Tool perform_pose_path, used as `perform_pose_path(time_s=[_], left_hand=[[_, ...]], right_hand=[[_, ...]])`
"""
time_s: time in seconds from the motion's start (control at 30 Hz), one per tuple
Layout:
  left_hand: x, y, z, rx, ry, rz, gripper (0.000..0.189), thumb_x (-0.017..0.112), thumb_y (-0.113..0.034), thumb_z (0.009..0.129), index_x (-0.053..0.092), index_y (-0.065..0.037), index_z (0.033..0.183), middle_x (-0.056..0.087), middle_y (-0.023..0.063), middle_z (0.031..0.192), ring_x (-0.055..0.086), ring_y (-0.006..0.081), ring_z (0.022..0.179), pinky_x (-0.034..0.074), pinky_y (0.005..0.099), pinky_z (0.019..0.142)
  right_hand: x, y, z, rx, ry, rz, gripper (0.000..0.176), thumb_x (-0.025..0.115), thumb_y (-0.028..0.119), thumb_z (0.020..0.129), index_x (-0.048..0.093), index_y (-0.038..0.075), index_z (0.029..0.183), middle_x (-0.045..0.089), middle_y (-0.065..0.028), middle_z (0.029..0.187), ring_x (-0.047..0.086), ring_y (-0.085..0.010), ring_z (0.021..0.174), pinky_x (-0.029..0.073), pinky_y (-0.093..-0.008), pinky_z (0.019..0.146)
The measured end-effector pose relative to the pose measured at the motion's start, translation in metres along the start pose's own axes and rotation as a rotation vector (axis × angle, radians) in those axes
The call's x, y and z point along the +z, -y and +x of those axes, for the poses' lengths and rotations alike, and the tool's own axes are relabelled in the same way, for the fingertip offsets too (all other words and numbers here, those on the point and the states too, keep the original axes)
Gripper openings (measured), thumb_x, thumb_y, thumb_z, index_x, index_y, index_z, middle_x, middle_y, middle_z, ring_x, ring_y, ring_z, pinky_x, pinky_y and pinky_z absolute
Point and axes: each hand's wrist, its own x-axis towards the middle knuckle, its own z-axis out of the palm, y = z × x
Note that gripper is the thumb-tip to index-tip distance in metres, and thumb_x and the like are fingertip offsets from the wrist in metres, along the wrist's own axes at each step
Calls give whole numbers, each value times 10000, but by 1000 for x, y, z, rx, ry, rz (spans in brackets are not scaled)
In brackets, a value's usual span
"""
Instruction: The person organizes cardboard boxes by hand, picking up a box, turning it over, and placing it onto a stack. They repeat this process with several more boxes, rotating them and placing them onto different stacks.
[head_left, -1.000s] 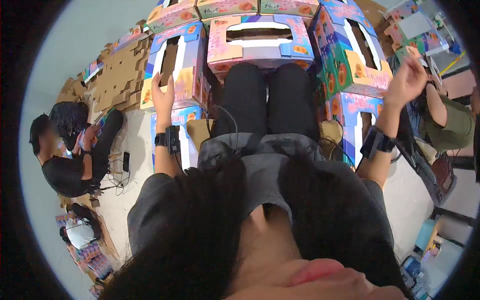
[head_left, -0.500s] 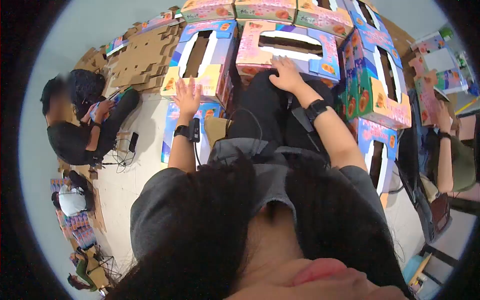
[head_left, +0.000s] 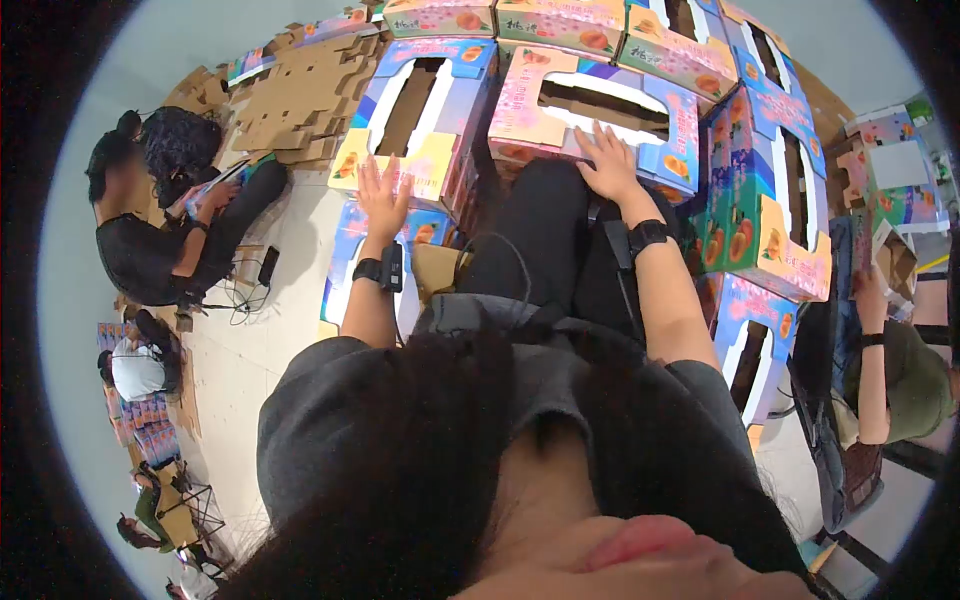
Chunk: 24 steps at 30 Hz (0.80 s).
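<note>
My left hand [head_left: 382, 205] lies with spread fingers on the yellow near end of a printed peach carton [head_left: 455, 115], which stands to the left with a long slot in its top. My right hand [head_left: 608, 170] rests open on the near top edge of a pink and blue peach carton [head_left: 525, 95] in front of my knees, beside its white-edged slot. Neither hand grips anything. Both wrists wear dark bands.
More peach cartons stand behind [head_left: 565, 30], to the right [head_left: 765, 200] and lower at both sides. Flattened cardboard [head_left: 310, 95] is piled at back left. One person [head_left: 140, 260] sits at left; another person's arm [head_left: 873, 370] is at right beside a small open box [head_left: 893, 265].
The view has turned a little, shifting the cartons rightward. My right hand has slid slightly right along its carton's edge. At right, the other person's hand is now at a small open box.
</note>
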Motion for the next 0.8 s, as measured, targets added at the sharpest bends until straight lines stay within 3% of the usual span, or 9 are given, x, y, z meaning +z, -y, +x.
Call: perform_pose_path(time_s=[0.2, 0.3, 0.47, 0.67, 0.7, 0.8], left_hand=[[5, 5, 1, 34, -36, 43, 555, 521, -476, 899, 433, -244, 1395, 206, 179, 1519, 121, 426, 1397, 114, 627, 1067], [5, 5, -1, 33, -74, 44, 575, 519, -482, 900, 419, -223, 1404, 201, 225, 1506, 110, 455, 1389, 117, 580, 1095], [7, 1, -13, -51, -146, 21, 644, 563, -487, 875, 405, -157, 1405, 156, 317, 1480, 62, 518, 1370, 98, 579, 1103], [14, 8, -11, -78, -112, 1, 710, 574, -479, 871, 317, -144, 1442, 119, 343, 1476, 32, 530, 1366, 74, 604, 1095], [10, 3, -11, -123, -60, 79, 785, 587, -478, 863, 270, -57, 1445, 120, 347, 1473, 47, 509, 1376, 81, 577, 1107], [-5, 4, -22, -48, -266, -193, 885, 602, -501, 842, 228, 46, 1428, 129, 348, 1470, 63, 473, 1390, 94, 539, 1121]], right_hand=[[1, 8, -3, 18, -27, -147, 831, 619, 169, 736, 251, 309, 1468, 187, -162, 1533, 179, -307, 1418, 132, -479, 1137], [-4, 8, -9, -16, -73, -100, 874, 647, 131, 696, 263, 273, 1468, 197, -184, 1523, 184, -310, 1416, 156, -477, 1134], [-9, 4, -16, 26, -144, -47, 890, 670, 146, 668, 283, 271, 1460, 222, -191, 1510, 200, -332, 1406, 185, -466, 1135], [-13, 11, -14, 63, -134, -104, 879, 677, 169, 661, 306, 276, 1450, 214, -206, 1508, 203, -339, 1403, 181, -469, 1138], [-14, 12, -15, 63, -147, -93, 867, 673, 169, 665, 313, 266, 1448, 221, -204, 1505, 210, -337, 1401, 188, -472, 1136], [-14, 10, -17, 35, -133, -90, 861, 672, 174, 670, 313, 256, 1448, 230, -202, 1502, 217, -336, 1397, 194, -475, 1135]])
